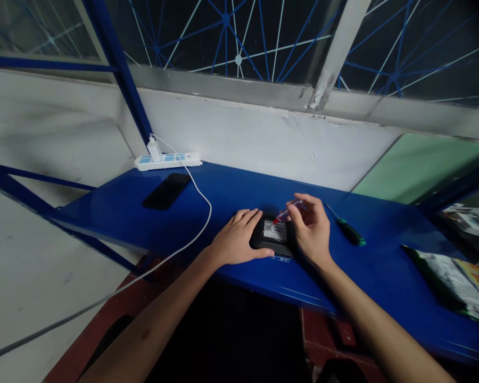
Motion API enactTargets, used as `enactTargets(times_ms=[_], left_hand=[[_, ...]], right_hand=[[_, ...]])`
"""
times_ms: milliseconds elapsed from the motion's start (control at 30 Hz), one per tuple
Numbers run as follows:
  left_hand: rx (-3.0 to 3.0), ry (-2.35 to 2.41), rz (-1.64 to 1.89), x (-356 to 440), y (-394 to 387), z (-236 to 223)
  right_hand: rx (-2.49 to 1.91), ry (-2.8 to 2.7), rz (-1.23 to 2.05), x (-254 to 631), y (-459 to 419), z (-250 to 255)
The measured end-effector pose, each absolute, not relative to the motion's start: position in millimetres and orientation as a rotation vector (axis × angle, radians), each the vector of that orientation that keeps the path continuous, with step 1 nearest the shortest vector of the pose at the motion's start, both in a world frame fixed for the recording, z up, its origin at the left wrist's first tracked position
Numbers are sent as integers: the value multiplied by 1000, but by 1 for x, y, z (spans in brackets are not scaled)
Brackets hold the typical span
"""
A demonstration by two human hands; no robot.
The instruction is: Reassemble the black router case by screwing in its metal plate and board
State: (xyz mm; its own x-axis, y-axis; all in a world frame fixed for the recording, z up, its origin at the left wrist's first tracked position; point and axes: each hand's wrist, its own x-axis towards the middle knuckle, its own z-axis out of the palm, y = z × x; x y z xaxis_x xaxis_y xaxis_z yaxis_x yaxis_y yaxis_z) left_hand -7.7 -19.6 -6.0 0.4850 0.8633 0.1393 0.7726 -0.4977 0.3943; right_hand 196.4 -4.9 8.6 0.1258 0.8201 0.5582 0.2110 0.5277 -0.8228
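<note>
A small black box-shaped device with a white printed label lies on the blue table near its front edge. My left hand holds it from the left, with the thumb along the front edge and the fingers at the far side. My right hand is closed around a screwdriver with a clear, red-tipped handle. Its thin shaft slants down to the left over the label; whether the tip touches a screw is too small to tell. A second screwdriver, green and black, rests right of my right hand.
On the blue table, a black phone lies at the left. Behind it is a white power strip with a plugged-in charger. A white cable crosses the table and hangs over the front. A shiny packet lies far right.
</note>
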Motion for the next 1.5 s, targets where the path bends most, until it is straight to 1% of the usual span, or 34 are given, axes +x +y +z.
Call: enactTargets(times_ms=[133, 333, 433, 667, 900, 1167, 1400, 1500], left_hand=[[2462, 1391, 467, -8, -19, -7], [2478, 1380, 501, -8, -19, -9], [2480, 1370, 515, -9, -19, -10], [2460, 1394, 464, -7, -21, -4], [2489, 1384, 518, -8, -19, -8], [2476, 1385, 498, -8, -20, -8], [2469, 1390, 481, -7, -21, -4], [2473, 1381, 492, -7, -20, -5]], right_hand=[[-906, -1433, 700, 195, -8, 11], [-981, -1445, 585, 197, -5, 9], [-986, -1436, 582, 198, -4, 10], [-931, -1414, 767, 197, -9, 14], [-1007, -1448, 678, 198, -5, 10], [-971, -1459, 617, 198, -5, 9], [-916, -1427, 757, 197, -9, 12], [-941, -1408, 691, 197, -7, 11]])
